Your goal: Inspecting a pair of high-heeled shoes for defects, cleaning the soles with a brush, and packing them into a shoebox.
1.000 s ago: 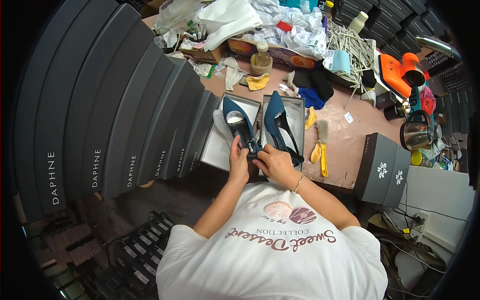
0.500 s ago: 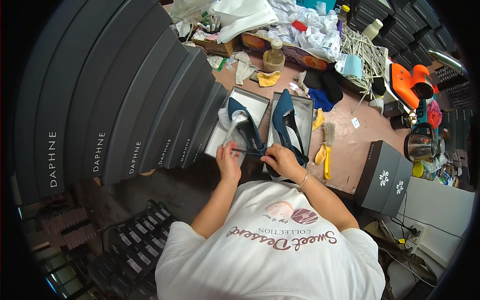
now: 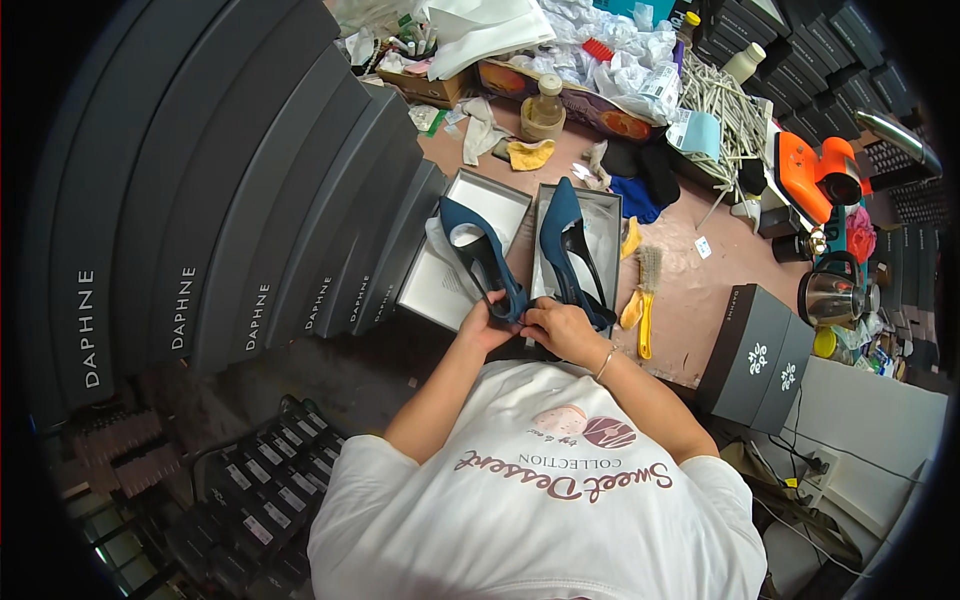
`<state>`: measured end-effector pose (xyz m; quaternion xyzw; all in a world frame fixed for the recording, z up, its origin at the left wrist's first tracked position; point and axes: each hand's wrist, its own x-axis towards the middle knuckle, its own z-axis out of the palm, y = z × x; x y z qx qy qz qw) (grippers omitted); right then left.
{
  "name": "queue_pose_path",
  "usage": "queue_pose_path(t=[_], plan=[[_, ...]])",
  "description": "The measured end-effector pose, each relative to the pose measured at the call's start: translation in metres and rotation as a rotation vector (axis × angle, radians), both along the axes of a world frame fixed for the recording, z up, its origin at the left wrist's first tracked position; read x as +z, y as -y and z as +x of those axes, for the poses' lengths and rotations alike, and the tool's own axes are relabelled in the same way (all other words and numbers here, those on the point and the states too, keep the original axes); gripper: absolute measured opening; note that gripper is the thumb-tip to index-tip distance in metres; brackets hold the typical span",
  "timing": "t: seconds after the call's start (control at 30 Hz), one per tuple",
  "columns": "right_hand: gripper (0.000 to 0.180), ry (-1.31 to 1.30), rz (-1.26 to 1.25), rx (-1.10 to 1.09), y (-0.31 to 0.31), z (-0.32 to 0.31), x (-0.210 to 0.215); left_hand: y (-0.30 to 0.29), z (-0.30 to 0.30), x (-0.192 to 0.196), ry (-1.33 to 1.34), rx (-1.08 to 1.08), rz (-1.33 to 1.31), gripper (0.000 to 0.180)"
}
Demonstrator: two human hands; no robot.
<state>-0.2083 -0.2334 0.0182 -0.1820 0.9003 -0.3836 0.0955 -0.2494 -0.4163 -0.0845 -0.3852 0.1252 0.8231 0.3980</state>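
Shoe (image 3: 488, 250), dark blue, toe aimed away from me, over a pale-lined tray (image 3: 435, 290) just ahead of my hands. Left hand (image 3: 485, 328) partly curled around its heel end. Right hand (image 3: 562, 330) nearly closed, fingertips pinched at its back. Second shoe (image 3: 556, 222) beyond my right hand, in an open box (image 3: 602, 218). Yellow-handled brush (image 3: 645, 328) right of both hands, on the surface (image 3: 685, 325).
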Motion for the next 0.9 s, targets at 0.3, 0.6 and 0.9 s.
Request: queue_pose_path(t=[0.3,0.6,0.9], plan=[[0.029,0.178,0.037,-0.106,-0.069,0.007,0.037,-0.018,0.035,0.036,-0.037,0.175,-0.344,0.028],[0.053,0.530,-0.311,-0.283,-0.042,-0.034,0.001,-0.007,0.057,0.078,-0.222,-0.143,-0.492,0.031],[0.023,0.579,-0.612,-0.225,-0.022,-0.045,0.010,-0.002,0.048,0.111,-0.608,-0.095,-0.441,0.041]])
